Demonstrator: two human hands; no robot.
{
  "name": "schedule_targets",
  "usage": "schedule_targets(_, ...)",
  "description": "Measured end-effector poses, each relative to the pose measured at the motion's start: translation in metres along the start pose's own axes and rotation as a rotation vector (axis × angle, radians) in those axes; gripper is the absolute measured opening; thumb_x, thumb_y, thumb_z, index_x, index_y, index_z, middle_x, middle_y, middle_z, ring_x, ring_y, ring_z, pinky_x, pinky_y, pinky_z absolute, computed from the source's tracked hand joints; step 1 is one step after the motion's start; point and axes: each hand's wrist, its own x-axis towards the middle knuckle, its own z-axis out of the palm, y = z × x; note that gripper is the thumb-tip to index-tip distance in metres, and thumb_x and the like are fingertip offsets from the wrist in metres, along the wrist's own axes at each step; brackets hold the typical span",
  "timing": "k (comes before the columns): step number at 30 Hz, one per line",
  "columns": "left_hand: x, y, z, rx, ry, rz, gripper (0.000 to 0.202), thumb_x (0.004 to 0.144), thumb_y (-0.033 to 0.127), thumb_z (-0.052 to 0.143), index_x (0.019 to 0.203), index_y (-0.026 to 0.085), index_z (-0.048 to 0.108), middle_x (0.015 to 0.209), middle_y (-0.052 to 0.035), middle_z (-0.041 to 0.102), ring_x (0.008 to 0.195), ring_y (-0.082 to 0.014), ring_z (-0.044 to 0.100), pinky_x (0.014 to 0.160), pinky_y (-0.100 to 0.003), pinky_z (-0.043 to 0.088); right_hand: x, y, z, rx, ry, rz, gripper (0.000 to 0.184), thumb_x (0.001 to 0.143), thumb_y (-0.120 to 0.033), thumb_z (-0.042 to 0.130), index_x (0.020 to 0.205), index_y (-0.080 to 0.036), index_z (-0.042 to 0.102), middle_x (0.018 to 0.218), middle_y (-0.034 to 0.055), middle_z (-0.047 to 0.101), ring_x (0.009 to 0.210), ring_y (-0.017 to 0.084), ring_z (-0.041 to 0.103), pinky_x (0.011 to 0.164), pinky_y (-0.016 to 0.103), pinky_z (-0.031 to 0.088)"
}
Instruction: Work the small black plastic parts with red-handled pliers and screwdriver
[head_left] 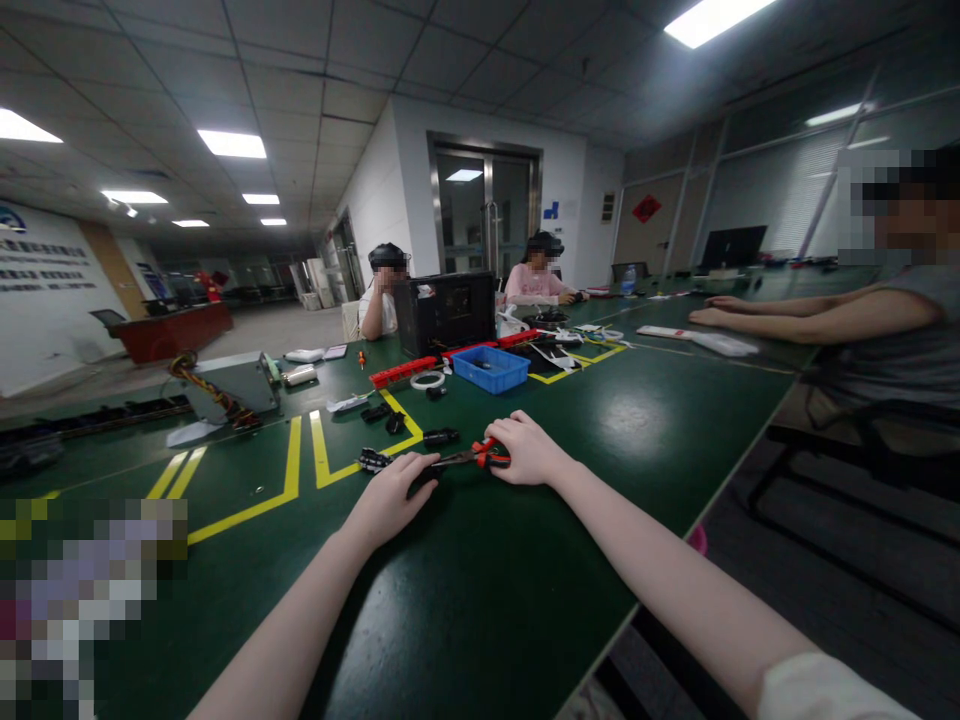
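Gripping pliers by red handles in right hand, nosed left toward left hand (can't tell its hold), probably rigid, light, slick at metal, so best held at handles.

The head camera faces forward and down over the table; both hands are near.

Pliers: handles partly covered by the right hand; anything gripped in the jaws cannot be told.
Black-and-white piece: partly covered by the left hand.
Blue tray: contents too small to be identified.
Far-left person: partly hidden by the black case.
Right-hand person: cut off by the edge.
Pink object: mostly hidden by the counter.
Lower-left patch: blurred into blocks.
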Motion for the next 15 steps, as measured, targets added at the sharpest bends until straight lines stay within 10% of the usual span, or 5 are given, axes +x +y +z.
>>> schedule_targets(15,0.0002,-0.0018,-0.0003,-0.045,-0.018,-0.019,0.036,0.091,0.032,0.052,0.127,0.024,0.052,0.116,-0.0071,0.061,0.109,-0.0231,0.059,0.096,-0.04,0.05,0.0002,-0.0015,0.0001,0.03,-0.038,0.014,0.026,0.071,-0.035,0.062,0.09,-0.019,0.054,0.086,0.0052,0.062,0.075,0.019,0.055,0.082,0.034,0.031)
